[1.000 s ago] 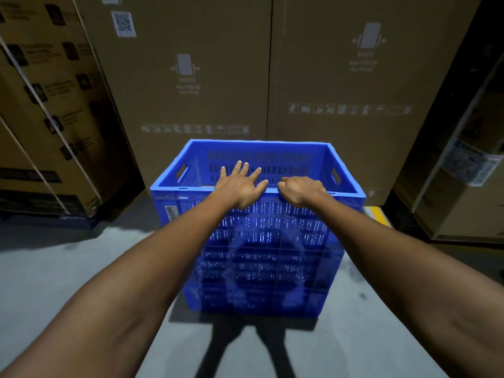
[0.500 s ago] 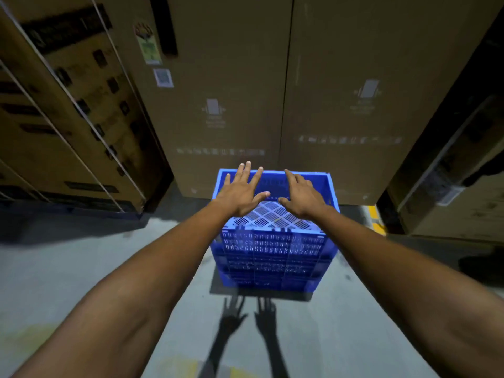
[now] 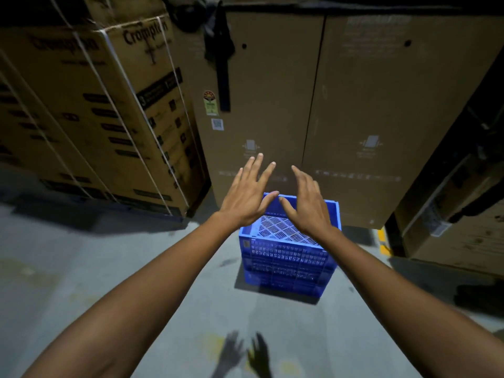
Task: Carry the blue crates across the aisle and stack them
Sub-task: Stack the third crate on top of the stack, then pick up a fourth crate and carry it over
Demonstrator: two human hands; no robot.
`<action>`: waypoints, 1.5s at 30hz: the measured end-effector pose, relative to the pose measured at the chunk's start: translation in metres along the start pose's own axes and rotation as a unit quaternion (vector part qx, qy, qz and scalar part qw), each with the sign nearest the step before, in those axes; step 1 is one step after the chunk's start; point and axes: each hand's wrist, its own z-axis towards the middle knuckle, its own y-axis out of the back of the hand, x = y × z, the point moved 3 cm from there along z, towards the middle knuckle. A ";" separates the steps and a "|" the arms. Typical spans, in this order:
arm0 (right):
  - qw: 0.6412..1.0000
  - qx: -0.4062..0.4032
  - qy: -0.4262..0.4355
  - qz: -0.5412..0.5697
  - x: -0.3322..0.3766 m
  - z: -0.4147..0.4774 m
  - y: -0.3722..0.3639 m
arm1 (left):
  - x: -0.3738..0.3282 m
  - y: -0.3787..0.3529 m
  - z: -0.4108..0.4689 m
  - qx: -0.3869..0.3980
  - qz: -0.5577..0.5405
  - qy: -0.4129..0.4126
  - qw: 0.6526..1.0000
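A blue slatted plastic crate [image 3: 289, 257] stands upright on the grey concrete floor in front of tall cardboard boxes, its perforated bottom showing through the top. My left hand [image 3: 246, 193] and my right hand [image 3: 305, 203] hover side by side above the crate, fingers spread, palms down, holding nothing. Both hands are clear of the crate's rim and cover part of its far edge. Their shadows fall on the floor near the bottom of the view.
Two tall brown cartons [image 3: 354, 118] rise right behind the crate. Strapped printed boxes [image 3: 90, 113] stand stacked at the left. More cartons [image 3: 458, 214] stand at the right, with a yellow floor mark [image 3: 381, 240] beside them. Grey concrete floor [image 3: 109, 268] stretches left of the crate.
My hands have come off the crate's near rim, opened and lifted. The crate now looks smaller and farther away, as the view has risen and drawn back.
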 end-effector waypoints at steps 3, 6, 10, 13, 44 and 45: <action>0.999 -0.011 0.038 0.031 0.013 -0.014 0.026 | -0.020 0.013 -0.028 -0.026 -0.003 0.049 0.998; 0.995 -0.011 0.066 0.071 0.018 -0.029 0.049 | -0.046 0.023 -0.054 -0.050 -0.001 0.103 0.993; 0.984 0.005 0.126 0.129 0.024 -0.056 0.077 | -0.086 0.040 -0.092 -0.095 -0.004 0.168 0.981; 0.975 0.028 0.142 0.171 0.038 -0.084 0.089 | -0.117 0.056 -0.135 -0.121 -0.001 0.215 0.969; 0.636 0.478 0.434 0.422 0.417 -0.884 0.258 | -0.634 0.237 -0.975 -0.185 0.198 0.758 0.593; 0.625 0.486 0.442 0.423 0.422 -0.903 0.266 | -0.650 0.240 -0.991 -0.186 0.205 0.766 0.580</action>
